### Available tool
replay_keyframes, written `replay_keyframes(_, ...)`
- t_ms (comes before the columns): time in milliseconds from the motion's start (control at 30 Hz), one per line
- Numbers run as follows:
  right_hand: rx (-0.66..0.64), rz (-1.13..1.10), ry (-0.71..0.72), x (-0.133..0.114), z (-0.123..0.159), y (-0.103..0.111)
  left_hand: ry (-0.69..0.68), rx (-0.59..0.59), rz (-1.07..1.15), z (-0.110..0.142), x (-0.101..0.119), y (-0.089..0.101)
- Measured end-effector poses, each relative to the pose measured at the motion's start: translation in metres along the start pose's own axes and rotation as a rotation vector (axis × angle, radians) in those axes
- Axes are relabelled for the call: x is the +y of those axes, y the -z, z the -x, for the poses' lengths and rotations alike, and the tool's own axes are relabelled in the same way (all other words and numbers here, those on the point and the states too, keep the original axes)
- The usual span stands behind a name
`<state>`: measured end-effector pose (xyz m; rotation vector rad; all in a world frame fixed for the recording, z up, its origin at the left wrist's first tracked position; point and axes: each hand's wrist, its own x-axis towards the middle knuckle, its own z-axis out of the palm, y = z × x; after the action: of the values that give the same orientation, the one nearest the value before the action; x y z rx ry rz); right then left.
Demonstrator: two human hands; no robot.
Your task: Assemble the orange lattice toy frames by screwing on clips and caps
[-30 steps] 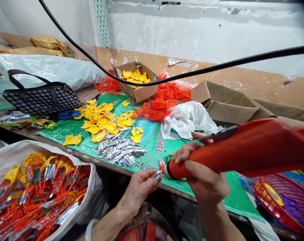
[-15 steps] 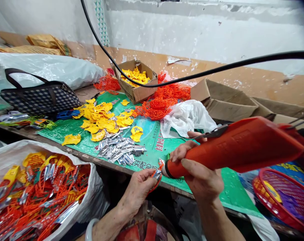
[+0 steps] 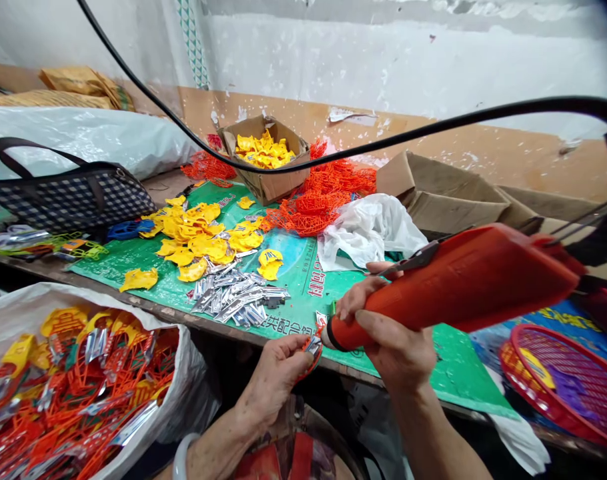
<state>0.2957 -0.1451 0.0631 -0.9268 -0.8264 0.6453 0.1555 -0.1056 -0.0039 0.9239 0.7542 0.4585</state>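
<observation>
My left hand [image 3: 278, 377] pinches a small orange-and-silver plastic part [image 3: 313, 348] between thumb and fingers, just off the table's front edge. My right hand [image 3: 391, 340] is wrapped round a red handheld power tool [image 3: 463, 277] with a dark lever along its top. The tool's black-collared nose points left and meets the part, or nearly so; the exact contact is hidden. Beyond my hands, silver strips [image 3: 238, 297] lie in a pile. Behind those, yellow plastic pieces [image 3: 198, 233] are heaped on the green sheet [image 3: 298, 283].
A white sack [image 3: 191, 363] of orange, yellow and silver assemblies stands at the left. Farther back are a cardboard box [image 3: 271, 183] of yellow pieces, orange mesh parts [image 3: 328, 193] and a white plastic bag [image 3: 371, 230]. A black cable [image 3: 433, 127] crosses above; a red basket [image 3: 558, 413] is at right.
The view has shifted slightly. The rear end of the red tool sits a little farther left and lower, with its nose still at the part. Both grips look the same.
</observation>
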Motion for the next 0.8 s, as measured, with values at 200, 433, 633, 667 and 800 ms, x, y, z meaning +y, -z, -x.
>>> replay_keyframes(200, 0.028, -0.004, 0.002, 0.009, 0.002, 0.001, 0.029, 0.024, 0.040, 0.000, 0.001, 0.000)
replay_keyframes(433, 0.010, -0.031, 0.009, 0.005, 0.001, -0.003, 0.059, 0.035, 0.130, -0.005, -0.004, 0.004)
replay_keyframes(633, 0.221, 0.016, 0.182, 0.001, -0.028, 0.013, -0.018, 0.109, 0.184, -0.016, 0.002, 0.009)
replay_keyframes(667, 0.272, 0.058, 0.214, 0.006, -0.035, 0.020, -0.029, 0.152, 0.149, -0.018, 0.003, 0.011)
replay_keyframes(800, 0.387, 0.214, 0.228, 0.038, -0.058, 0.050, -0.029, 0.181, -0.015, -0.024, 0.004, 0.020)
